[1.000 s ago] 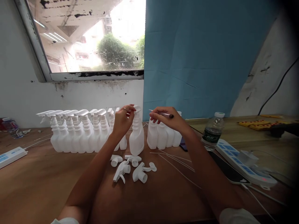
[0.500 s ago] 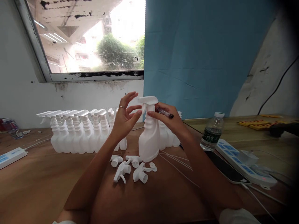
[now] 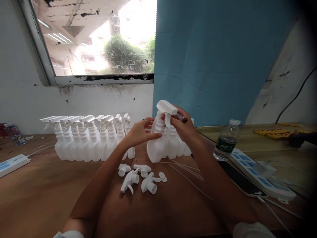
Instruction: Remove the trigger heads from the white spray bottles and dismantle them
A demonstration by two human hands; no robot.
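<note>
A white spray bottle [image 3: 155, 150] stands slightly tilted in front of me, its trigger head [image 3: 166, 106] pointing right. My left hand [image 3: 142, 134] is around the bottle's body, thumb across the front. Up at the neck, my right hand [image 3: 183, 124] grips just below the trigger head, some fingertips hidden behind it. A dark marker pen [image 3: 181, 117] is also tucked in that hand. Several loose trigger heads [image 3: 150, 183] lie on the table below. Thin white dip tubes [image 3: 184, 168] are spread to the right of them.
Spray bottles with heads [image 3: 92, 142] form a row at the left; more bottles [image 3: 173, 145] stand behind my right hand. On the right are a water bottle [image 3: 226, 142], a phone [image 3: 241, 180] and a power strip [image 3: 250, 165]. Another power strip [image 3: 13, 165] lies far left.
The trigger head has turned from pointing left to pointing right. My left hand has come down from beside the head and closed around the bottle's body.
</note>
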